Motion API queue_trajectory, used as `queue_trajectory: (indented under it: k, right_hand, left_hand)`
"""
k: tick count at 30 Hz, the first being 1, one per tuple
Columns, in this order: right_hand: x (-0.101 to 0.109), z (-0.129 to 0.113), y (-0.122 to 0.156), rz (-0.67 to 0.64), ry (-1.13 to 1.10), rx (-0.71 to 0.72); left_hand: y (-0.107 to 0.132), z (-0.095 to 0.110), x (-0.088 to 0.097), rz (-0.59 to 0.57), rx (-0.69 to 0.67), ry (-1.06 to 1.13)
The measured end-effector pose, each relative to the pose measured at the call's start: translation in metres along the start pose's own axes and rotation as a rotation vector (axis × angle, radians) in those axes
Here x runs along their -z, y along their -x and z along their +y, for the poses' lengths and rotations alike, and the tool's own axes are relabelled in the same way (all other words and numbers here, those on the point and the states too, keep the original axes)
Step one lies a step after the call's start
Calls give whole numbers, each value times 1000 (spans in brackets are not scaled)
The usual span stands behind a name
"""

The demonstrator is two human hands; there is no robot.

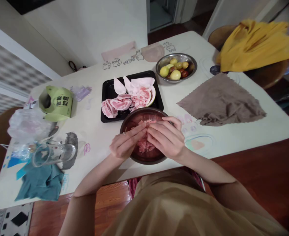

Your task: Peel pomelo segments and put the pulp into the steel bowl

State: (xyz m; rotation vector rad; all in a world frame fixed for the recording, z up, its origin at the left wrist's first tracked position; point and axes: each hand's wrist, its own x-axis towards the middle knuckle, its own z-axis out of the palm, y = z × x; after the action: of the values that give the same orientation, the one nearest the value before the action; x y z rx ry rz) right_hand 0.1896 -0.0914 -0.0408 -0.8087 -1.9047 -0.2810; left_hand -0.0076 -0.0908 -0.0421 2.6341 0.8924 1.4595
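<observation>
**Two hands meet over the pulp, with the larger segments far and left**

The left hand (127,141) and the right hand (167,137) come together over a dark bowl (149,160), fingers bent and tips drawn closely together. Something small may be pinched between them, but the fingers cover the spot, so I cannot tell what, if anything, they hold. Loose pink pulp (144,146) lies in the bowl, right below the fingertips and toward the near side.

The relation that matters runs from the hands to the fruit segments (121,104) in the black tray (106,88): they lie far and to the left, so the left hand is nearer. The middle segment's long axis runs roughly left to right (the leftmost one slants, its near end toward the right). Pale rind pieces (142,82) stand along the tray's far side.

As for edges, the bowl's far rim meets or overlaps the tray's near edge from this angle; whether they touch is unclear. The bowl sits close to the near edge of the tabletop (97,144). To its left, a stretch of white surface separates it from a clear plastic cup (53,154); to its right, room for moving runs to a brown cloth (223,98). A metal bowl (194,65) of whole fruit (176,75) stands far and right.
</observation>
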Motion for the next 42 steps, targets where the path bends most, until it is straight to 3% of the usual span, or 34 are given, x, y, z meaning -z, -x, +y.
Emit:
queue_trajectory:
  k: [15, 21, 26, 31, 36, 42]
  right_hand:
    - [-14, 5, -2, 92, -314, -172]
    - [-18, 5, -1, 107, -403, -289]
    - [-18, 5, -2, 104, -487, -399]
    - [-15, 7, -3, 112, -452, -368]
    - [-15, 11, 0, 29, -387, -303]
    - [-11, 12, 8, -20, -317, -314]
  left_hand:
    - [1, -7, 9, -64, -31, 100]
    - [9, -11, 6, -47, -4, 84]
    - [8, -13, -4, 53, 23, 115]
    - [-1, -10, -15, 194, 132, 121]
    - [-6, -7, -18, 41, 242, 181]
    - [-7, -6, -17, 97, 252, 170]
